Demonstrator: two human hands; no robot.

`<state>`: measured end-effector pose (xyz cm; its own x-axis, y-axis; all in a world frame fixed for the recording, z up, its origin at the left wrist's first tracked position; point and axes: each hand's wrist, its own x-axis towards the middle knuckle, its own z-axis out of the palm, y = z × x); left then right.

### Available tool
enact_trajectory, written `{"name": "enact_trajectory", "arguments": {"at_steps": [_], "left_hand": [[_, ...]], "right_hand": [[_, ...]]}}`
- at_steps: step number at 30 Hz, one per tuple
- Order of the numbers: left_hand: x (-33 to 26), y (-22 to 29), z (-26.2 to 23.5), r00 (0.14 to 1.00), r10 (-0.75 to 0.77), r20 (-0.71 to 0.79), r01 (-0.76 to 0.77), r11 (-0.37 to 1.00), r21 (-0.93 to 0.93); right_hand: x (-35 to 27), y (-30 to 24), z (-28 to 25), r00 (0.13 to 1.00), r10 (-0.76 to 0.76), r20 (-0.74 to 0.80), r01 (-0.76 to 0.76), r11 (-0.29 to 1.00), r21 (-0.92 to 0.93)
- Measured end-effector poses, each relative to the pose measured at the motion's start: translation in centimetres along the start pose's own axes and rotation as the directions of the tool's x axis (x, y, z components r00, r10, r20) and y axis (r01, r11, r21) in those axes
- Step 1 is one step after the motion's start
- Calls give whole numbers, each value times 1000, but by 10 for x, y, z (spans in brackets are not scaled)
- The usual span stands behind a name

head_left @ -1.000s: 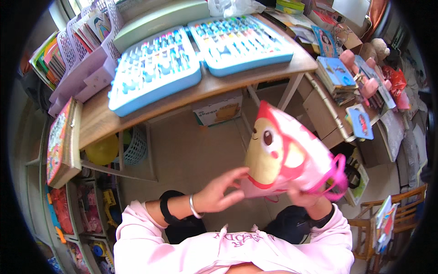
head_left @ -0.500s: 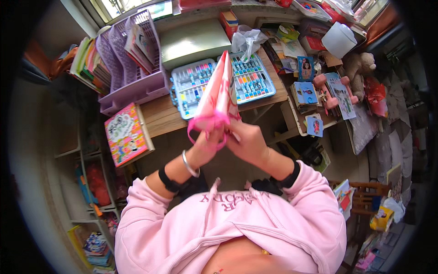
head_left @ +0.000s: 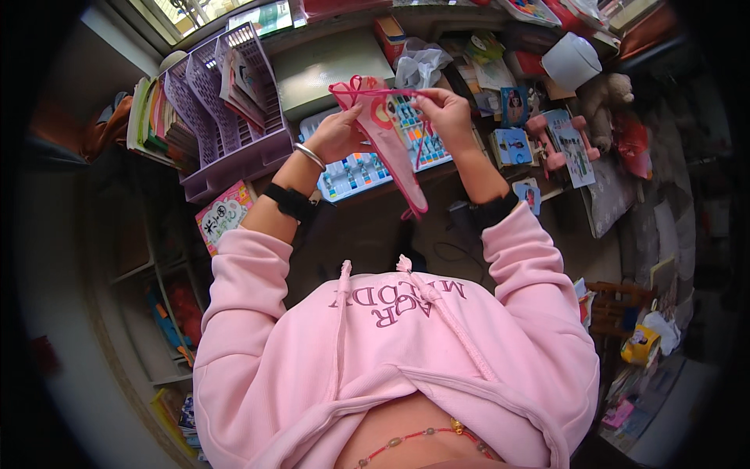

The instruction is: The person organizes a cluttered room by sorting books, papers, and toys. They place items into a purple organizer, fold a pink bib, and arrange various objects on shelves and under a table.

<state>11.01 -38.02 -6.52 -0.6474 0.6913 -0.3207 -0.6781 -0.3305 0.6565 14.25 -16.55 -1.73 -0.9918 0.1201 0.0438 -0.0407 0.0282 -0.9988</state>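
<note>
In front of my chest, above the desk, hangs a pink printed fabric piece with bright pink edging and ties (head_left: pixel 388 150); its exact kind is unclear. My left hand (head_left: pixel 337 134) is closed on its upper left edge. Between the fingertips of my right hand (head_left: pixel 447 111) is a thin bright pink tie, pulled out to the right of the cloth. The cloth's narrow lower end dangles over the desk's front edge. Behind it lies an open blue case of coloured markers (head_left: pixel 355 178), partly hidden by the cloth and my hands.
A purple file rack (head_left: pixel 234 156) with booklets stands at the left of the desk. Further back are a pale green box (head_left: pixel 324 66) and a crumpled clear plastic bag (head_left: pixel 422 64). To the right are pink dumbbells (head_left: pixel 556 148), a teddy bear (head_left: pixel 613 98) and small books.
The fabric piece was folded to an upward point; now it hangs downward with its tie drawn out. Both hands have moved up and away from me, and the right hand has moved apart from the left.
</note>
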Motion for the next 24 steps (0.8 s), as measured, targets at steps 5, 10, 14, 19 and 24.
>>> {"name": "enact_trajectory", "arguments": {"at_steps": [5, 10, 14, 19, 24], "left_hand": [[48, 4, -42, 987, 23, -160, -32, 998, -55], [44, -8, -74, 869, 215, -446, -298, 947, -123], [48, -25, -66, 705, 316, -635, -315, 942, 119], [53, -17, -68, 835, 348, -426, -403, 914, -42], [45, -3, -115, 744, 313, -591, -283, 948, 146]], "right_hand": [[84, 3, -9, 944, 70, 322, -130, 977, 169], [121, 33, 29, 794, -18, 608, 69, 996, -61], [96, 84, 70, 774, 103, 625, 254, 853, -456], [96, 119, 60, 931, -6, 365, 189, 864, -467], [137, 108, -17, 976, 60, 209, 73, 815, -575]]}}
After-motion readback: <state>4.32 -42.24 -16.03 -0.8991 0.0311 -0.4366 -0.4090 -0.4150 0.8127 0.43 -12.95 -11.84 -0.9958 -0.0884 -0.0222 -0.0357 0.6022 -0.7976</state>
